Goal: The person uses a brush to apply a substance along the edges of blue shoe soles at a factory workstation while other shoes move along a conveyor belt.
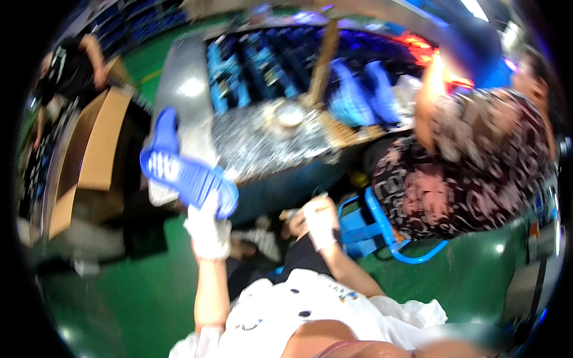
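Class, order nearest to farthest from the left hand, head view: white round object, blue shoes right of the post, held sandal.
1. Held sandal: in the left hand.
2. White round object: ahead and right.
3. Blue shoes: beyond, farther right.

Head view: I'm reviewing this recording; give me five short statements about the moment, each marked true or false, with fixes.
1. The left hand holds a blue shoe. True.
2. Both hands grip that shoe. False: the right hand is apart from it.
3. An open cardboard box stands left of the grey-topped table. True.
4. The flooring is red. False: the floor is green.
5. A co-worker's patterned top shows at the right. True.
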Motion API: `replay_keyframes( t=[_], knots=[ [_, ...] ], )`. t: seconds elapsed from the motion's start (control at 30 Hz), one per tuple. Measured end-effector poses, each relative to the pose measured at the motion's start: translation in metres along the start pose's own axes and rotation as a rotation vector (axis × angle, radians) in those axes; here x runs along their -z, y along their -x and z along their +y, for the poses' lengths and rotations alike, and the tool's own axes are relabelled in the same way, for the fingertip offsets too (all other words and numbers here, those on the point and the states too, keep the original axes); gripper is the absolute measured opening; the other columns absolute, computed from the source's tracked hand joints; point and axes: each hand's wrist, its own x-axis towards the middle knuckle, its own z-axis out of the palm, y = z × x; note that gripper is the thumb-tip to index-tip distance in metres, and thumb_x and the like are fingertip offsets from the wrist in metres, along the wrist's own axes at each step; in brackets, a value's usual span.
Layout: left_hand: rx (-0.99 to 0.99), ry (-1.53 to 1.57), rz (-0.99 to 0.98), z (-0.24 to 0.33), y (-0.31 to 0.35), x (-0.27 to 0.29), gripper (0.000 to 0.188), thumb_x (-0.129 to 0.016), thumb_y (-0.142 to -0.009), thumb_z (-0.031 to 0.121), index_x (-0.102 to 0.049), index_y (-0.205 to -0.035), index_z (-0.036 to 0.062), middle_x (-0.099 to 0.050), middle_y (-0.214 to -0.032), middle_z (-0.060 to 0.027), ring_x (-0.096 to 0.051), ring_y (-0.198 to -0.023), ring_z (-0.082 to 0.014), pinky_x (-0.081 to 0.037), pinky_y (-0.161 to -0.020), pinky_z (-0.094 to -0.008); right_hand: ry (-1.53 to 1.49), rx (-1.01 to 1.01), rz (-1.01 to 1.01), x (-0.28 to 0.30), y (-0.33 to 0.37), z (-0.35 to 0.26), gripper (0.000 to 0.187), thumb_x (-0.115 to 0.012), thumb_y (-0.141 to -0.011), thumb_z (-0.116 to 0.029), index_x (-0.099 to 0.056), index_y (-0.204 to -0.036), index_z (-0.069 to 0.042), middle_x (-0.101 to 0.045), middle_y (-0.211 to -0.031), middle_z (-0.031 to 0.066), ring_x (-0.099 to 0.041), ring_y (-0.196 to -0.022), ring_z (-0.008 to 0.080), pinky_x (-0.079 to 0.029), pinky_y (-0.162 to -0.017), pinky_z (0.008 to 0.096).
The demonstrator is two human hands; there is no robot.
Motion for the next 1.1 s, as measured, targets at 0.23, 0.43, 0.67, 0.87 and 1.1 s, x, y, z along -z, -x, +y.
replay_keyframes(
  t=[0.23, 0.43, 0.67, 0.87, 1.1],
  knots=[
    [-0.334, -0.321, 0.201, 0.004, 0.014, -0.048, 0.051, -0.071, -0.078, 0.004, -0.046, -0.122, 0.0005, -0.059, -0.105, -0.0091, -0.057, -0.091, -0.0149, -0.048, -0.082, -0.0293, -0.377, -0.100, 0.075, 0.039, -0.046, -0.161, 0.018, -0.046, -0.093, -0.009, -0.057, -0.102, 0.002, -0.058, -0.077, 0.0044, -0.052, -0.061, 0.0058, -0.041, -0.052, 0.0180],
    [-0.402, -0.309, 0.178, -0.003, 0.028, -0.046, 0.054, -0.069, -0.077, -0.001, -0.041, -0.123, -0.0005, -0.059, -0.101, -0.0090, -0.059, -0.085, -0.0141, -0.051, -0.075, -0.0276, -0.382, 0.114, -0.122, 0.020, -0.038, -0.212, 0.017, -0.055, -0.074, 0.012, -0.059, -0.089, 0.006, -0.063, -0.073, 0.0110, -0.061, -0.058, 0.0147, -0.047, -0.051, 0.0236],
    [-0.343, -0.300, 0.193, -0.010, 0.036, -0.048, 0.057, -0.072, -0.077, 0.003, -0.037, -0.122, -0.0024, -0.059, -0.100, -0.0100, -0.060, -0.080, -0.0142, -0.053, -0.065, -0.0248, 0.014, 0.508, -0.110, 0.011, -0.044, -0.210, 0.019, -0.065, -0.067, 0.008, -0.063, -0.083, -0.003, -0.063, -0.068, 0.0076, -0.059, -0.054, 0.0202, -0.046, -0.049, 0.0273],
    [-0.394, -0.259, 0.111, -0.013, 0.038, -0.048, 0.056, -0.072, -0.077, 0.002, -0.038, -0.121, -0.0013, -0.059, -0.101, -0.0101, -0.061, -0.078, -0.0131, -0.053, -0.056, -0.0226, -0.020, 0.457, -0.137, 0.009, -0.048, -0.217, 0.018, -0.065, -0.064, 0.007, -0.063, -0.078, -0.003, -0.063, -0.067, 0.0067, -0.059, -0.054, 0.0201, -0.046, -0.050, 0.0277],
    [-0.292, -0.272, 0.144, -0.010, 0.038, -0.055, 0.051, -0.068, -0.079, 0.000, -0.040, -0.121, 0.0010, -0.059, -0.100, -0.0095, -0.061, -0.075, -0.0121, -0.054, -0.052, -0.0230, -0.125, 0.458, -0.152, 0.019, -0.048, -0.208, 0.018, -0.065, -0.064, 0.005, -0.064, -0.080, -0.003, -0.064, -0.072, 0.0077, -0.058, -0.055, 0.0213, -0.045, -0.051, 0.0281]
  ],
)
